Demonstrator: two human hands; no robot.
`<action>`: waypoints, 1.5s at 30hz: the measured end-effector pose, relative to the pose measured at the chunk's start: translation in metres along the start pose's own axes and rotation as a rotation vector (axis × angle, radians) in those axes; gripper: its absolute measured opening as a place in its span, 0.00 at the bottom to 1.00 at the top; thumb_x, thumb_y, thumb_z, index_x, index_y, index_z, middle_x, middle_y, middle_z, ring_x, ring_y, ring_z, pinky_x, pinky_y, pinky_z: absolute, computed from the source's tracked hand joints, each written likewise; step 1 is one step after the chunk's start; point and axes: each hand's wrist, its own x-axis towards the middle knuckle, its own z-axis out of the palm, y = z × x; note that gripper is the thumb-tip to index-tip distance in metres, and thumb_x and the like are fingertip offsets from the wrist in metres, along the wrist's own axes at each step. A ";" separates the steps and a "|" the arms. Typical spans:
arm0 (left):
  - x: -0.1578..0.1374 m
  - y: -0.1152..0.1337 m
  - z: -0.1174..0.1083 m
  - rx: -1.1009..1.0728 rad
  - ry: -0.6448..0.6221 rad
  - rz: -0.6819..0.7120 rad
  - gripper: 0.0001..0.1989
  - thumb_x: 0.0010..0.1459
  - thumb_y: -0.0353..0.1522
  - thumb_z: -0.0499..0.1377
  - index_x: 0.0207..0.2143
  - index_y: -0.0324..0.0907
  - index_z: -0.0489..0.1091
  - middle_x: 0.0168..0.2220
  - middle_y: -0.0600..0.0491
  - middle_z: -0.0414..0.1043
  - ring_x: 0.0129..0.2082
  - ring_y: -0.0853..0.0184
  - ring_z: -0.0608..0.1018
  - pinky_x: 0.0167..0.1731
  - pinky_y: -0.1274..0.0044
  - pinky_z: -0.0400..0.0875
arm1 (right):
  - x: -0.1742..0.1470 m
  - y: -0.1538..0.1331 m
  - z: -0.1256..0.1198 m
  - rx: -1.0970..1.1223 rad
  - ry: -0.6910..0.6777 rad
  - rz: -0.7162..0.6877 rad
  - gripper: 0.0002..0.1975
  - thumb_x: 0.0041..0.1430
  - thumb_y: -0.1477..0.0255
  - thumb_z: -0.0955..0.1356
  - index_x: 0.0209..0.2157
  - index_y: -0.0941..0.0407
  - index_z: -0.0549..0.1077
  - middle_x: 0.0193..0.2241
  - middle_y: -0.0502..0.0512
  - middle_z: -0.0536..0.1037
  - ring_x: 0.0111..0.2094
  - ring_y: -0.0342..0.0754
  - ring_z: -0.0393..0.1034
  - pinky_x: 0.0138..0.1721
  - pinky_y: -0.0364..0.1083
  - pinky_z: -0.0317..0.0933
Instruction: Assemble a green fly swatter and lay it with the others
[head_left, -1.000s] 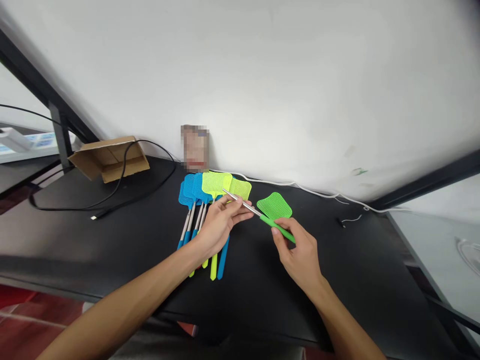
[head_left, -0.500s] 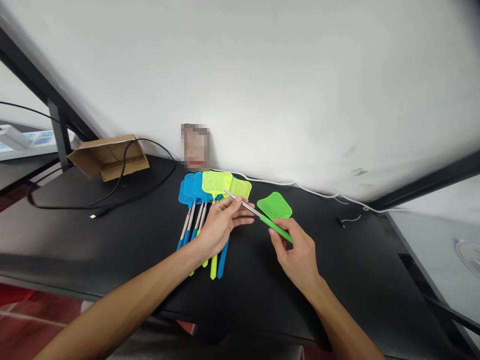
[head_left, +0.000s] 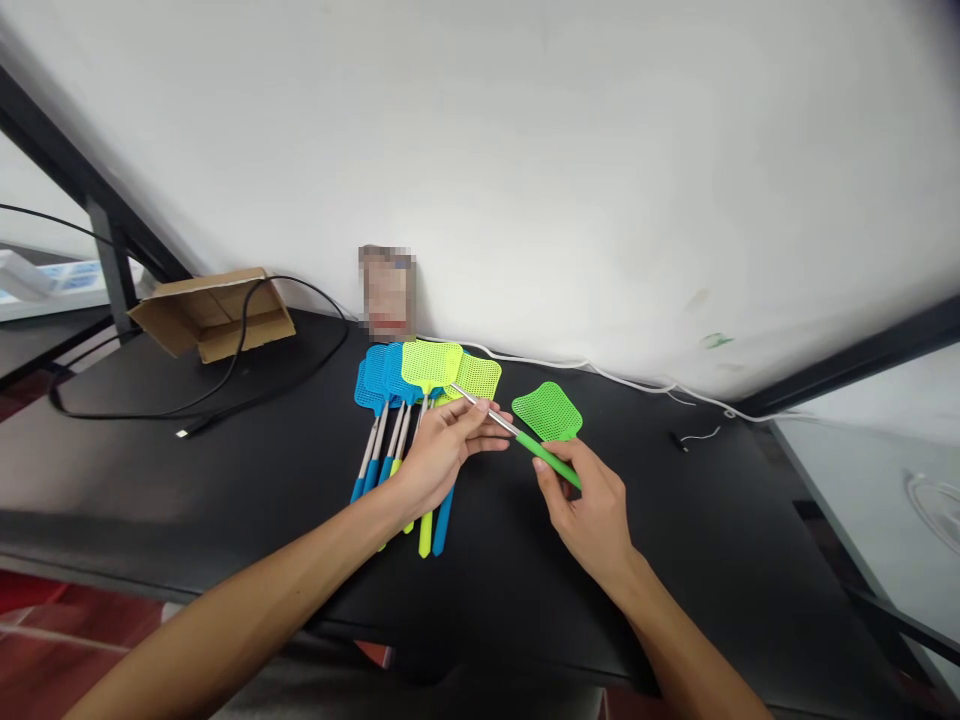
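A fly swatter handle [head_left: 551, 461] with a green grip and a thin metal rod is held across both hands, its rod tip pointing up and left. My left hand [head_left: 448, 440] pinches the rod between thumb and fingers. Around the green grip, the fingers of my right hand [head_left: 589, 500] are closed. Just beyond my right hand lies a loose green swatter head [head_left: 549, 410]. Beneath and behind my left hand, several fly swatters overlap, with blue heads [head_left: 370, 387] and yellow heads [head_left: 433, 363]. My left hand covers parts of their handles.
An open cardboard box [head_left: 214, 312] stands back left, with a black cable [head_left: 131, 415] looping past it. A blurred packet [head_left: 388, 293] leans on the wall. A white cable [head_left: 540, 364] runs along the black table's [head_left: 720, 560] back edge; a short cable piece [head_left: 681, 441] lies right.
The view has shifted very slightly. Both hands keep their hold on the swatter handle; a little less of its rod seems to show, and the other swatters lie as before.
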 end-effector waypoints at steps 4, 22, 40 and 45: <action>0.000 0.001 -0.001 0.007 -0.004 0.000 0.14 0.65 0.40 0.64 0.41 0.36 0.77 0.42 0.45 0.81 0.40 0.63 0.83 0.43 0.73 0.80 | 0.001 0.000 0.000 0.008 0.008 0.000 0.04 0.67 0.74 0.68 0.44 0.54 0.72 0.31 0.51 0.74 0.28 0.45 0.70 0.30 0.45 0.66; -0.004 -0.003 0.004 0.088 0.010 0.108 0.15 0.61 0.41 0.67 0.36 0.36 0.76 0.38 0.44 0.82 0.35 0.63 0.83 0.42 0.68 0.79 | -0.008 -0.007 0.004 -0.007 -0.036 -0.001 0.02 0.69 0.74 0.66 0.41 0.55 0.72 0.26 0.50 0.76 0.23 0.45 0.70 0.27 0.45 0.63; -0.005 -0.003 0.004 0.189 -0.032 0.169 0.15 0.63 0.42 0.65 0.35 0.36 0.76 0.36 0.44 0.81 0.32 0.64 0.81 0.38 0.72 0.77 | -0.011 -0.012 0.007 0.139 -0.200 0.193 0.08 0.72 0.69 0.63 0.35 0.54 0.67 0.20 0.45 0.70 0.17 0.40 0.60 0.22 0.42 0.50; -0.006 -0.003 0.005 0.231 -0.019 0.193 0.16 0.63 0.43 0.65 0.34 0.37 0.75 0.35 0.45 0.80 0.31 0.65 0.79 0.37 0.73 0.75 | -0.008 -0.016 0.009 0.290 -0.268 0.285 0.10 0.73 0.66 0.62 0.35 0.54 0.67 0.20 0.45 0.71 0.18 0.40 0.63 0.21 0.41 0.52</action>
